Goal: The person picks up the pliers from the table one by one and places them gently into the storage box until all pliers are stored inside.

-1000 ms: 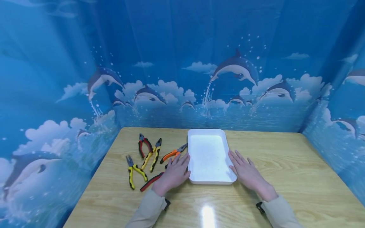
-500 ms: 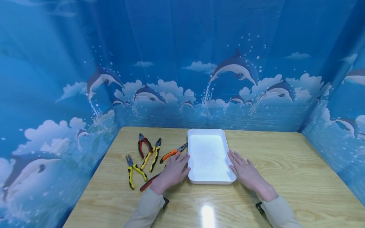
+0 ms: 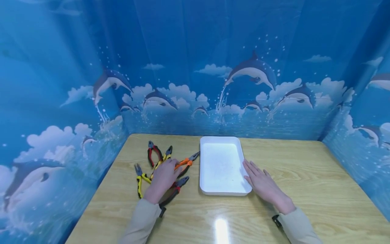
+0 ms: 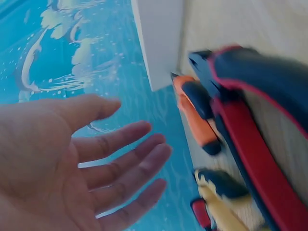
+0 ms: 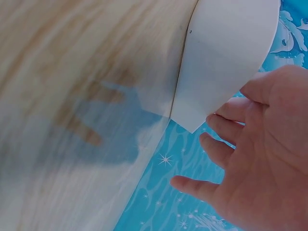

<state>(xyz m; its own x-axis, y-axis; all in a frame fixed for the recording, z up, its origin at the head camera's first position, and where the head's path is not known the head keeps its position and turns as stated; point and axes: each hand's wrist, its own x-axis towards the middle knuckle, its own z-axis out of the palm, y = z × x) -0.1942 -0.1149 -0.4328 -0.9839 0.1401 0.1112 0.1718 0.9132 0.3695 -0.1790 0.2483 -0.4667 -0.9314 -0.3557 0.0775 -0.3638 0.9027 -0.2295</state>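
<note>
A white tray (image 3: 222,139) lies empty at the middle of the wooden table (image 3: 307,176). To its left are several pliers: a red-and-black pair (image 3: 152,153), a yellow-and-black pair (image 3: 168,151), an orange pair (image 3: 189,159), another yellow pair (image 3: 139,179) and a dark red-handled pair (image 3: 177,187). My left hand (image 3: 167,171) hovers over the pliers with straight, spread fingers (image 4: 130,159) and holds nothing. The red-handled pair (image 4: 250,149) and the orange pair (image 4: 195,113) lie just beside it. My right hand (image 3: 259,178) rests flat on the table, open, against the tray's right side (image 5: 226,57).
A blue dolphin-print backdrop (image 3: 195,84) walls in the table at the back and on both sides. Bare wood (image 3: 320,196) stretches to the right of the tray and along the near edge.
My left hand has moved left, away from the tray's left edge, and now hangs over the pliers. The dark red-handled pair now shows beside it. The right hand stayed put.
</note>
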